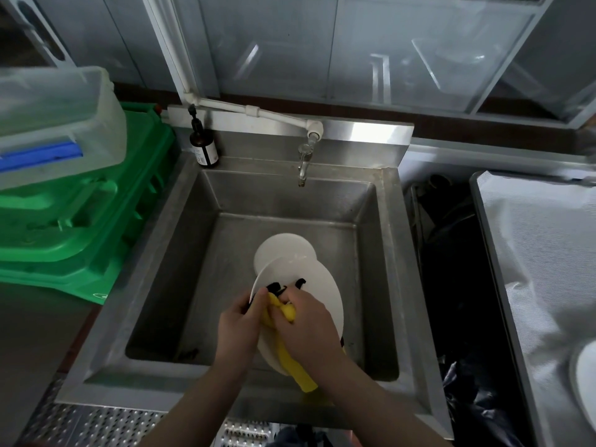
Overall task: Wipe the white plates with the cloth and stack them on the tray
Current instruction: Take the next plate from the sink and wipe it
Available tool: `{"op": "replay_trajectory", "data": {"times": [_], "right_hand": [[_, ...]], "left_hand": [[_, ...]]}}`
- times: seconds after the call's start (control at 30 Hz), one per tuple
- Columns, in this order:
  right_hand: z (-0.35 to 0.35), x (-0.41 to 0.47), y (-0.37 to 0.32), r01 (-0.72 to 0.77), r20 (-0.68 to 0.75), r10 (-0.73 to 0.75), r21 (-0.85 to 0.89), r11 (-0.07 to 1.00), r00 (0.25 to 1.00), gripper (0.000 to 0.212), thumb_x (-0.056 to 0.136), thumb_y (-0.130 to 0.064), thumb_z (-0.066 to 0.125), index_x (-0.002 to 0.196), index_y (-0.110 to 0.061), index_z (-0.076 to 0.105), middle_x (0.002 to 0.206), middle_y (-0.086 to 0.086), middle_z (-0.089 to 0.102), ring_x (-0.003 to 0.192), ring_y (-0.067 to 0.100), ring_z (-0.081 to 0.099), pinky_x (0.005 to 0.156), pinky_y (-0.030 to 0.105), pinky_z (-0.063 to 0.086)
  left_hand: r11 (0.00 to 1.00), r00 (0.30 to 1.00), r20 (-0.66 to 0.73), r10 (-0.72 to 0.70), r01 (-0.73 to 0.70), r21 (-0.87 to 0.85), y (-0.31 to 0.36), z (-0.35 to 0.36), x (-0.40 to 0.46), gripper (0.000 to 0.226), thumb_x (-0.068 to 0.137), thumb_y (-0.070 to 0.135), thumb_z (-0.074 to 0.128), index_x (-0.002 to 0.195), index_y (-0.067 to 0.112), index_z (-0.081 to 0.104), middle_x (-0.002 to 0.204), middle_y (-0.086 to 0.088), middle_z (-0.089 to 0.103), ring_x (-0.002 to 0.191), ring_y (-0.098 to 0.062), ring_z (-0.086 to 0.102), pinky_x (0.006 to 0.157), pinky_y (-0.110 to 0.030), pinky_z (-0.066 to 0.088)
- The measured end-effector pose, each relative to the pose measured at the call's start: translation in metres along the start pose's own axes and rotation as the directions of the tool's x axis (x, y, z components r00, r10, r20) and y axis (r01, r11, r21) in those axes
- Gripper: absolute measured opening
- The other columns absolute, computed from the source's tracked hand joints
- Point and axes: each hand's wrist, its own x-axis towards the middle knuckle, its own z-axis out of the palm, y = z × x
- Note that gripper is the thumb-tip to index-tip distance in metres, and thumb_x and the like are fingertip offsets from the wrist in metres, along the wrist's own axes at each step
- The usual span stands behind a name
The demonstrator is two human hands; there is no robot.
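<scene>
Over the sink (383, 240), the left hand (237, 324) gripped the left rim of a tilted plate (319, 285), while the right hand (309, 321) clutched the yellow cloth (283, 312) against its face. A second plate (280, 248) lay behind, its near edge overlapped. The tray (503, 253) stood well apart, right, with bare basin floor on both sides.

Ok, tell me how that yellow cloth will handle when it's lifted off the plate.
The yellow cloth is probably floppy: it bunches under the right hand and a tail hangs over the plate edge. It looks light and would likely drape and trail rather than hold its shape.
</scene>
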Motion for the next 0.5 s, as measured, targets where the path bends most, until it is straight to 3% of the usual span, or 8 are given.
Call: {"op": "replay_trajectory", "data": {"times": [0.07, 0.2, 0.37, 0.5], "right_hand": [[0.000, 0.000, 0.007, -0.016, 0.000, 0.016, -0.008, 1.000, 1.000, 0.016, 0.096, -0.044, 0.050, 0.091, -0.030, 0.053, 0.086, -0.013, 0.057, 0.077, 0.005, 0.054, 0.066, 0.015, 0.041], [-0.004, -0.002, 0.026, -0.083, 0.039, 0.085, -0.041, 0.996, 0.996, 0.014, 0.095, -0.046, 0.051, 0.096, -0.032, 0.052, 0.092, -0.014, 0.056, 0.082, 0.005, 0.054, 0.073, 0.024, 0.047], [-0.017, -0.007, 0.059, -0.167, 0.034, 0.171, -0.109, 0.980, 0.985, 0.010, 0.095, -0.039, 0.053, 0.094, -0.029, 0.052, 0.091, -0.008, 0.056, 0.082, 0.009, 0.053, 0.067, 0.023, 0.041], [-0.029, -0.011, 0.084, -0.226, 0.000, 0.228, -0.138, 0.964, 0.974, 0.011, 0.094, -0.037, 0.056, 0.092, -0.026, 0.053, 0.090, -0.008, 0.056, 0.080, 0.010, 0.053, 0.065, 0.027, 0.040]], "left_hand": [[1.000, 1.000, -0.024, -0.017, 0.017, -0.015, -0.001, -0.002, 0.001, 0.022, 0.098, 0.033, 0.059, 0.086, 0.023, 0.076, 0.078, 0.002, 0.074, 0.074, -0.007, 0.068, 0.071, -0.032, 0.053], [0.998, 0.997, -0.064, -0.032, 0.028, -0.055, 0.004, -0.004, 0.000, 0.026, 0.100, 0.032, 0.055, 0.083, 0.025, 0.074, 0.076, 0.000, 0.075, 0.076, -0.018, 0.072, 0.071, -0.038, 0.057], [0.999, 0.995, -0.086, -0.041, 0.038, -0.039, 0.000, -0.009, 0.002, 0.038, 0.100, 0.035, 0.055, 0.068, 0.030, 0.075, 0.082, -0.010, 0.075, 0.085, -0.032, 0.071, 0.082, -0.052, 0.057], [1.000, 0.998, -0.063, 0.021, -0.020, 0.010, -0.001, -0.010, 0.001, 0.037, 0.102, 0.032, 0.050, 0.069, 0.029, 0.065, 0.077, -0.007, 0.067, 0.076, -0.020, 0.062, 0.073, -0.038, 0.049]]}}
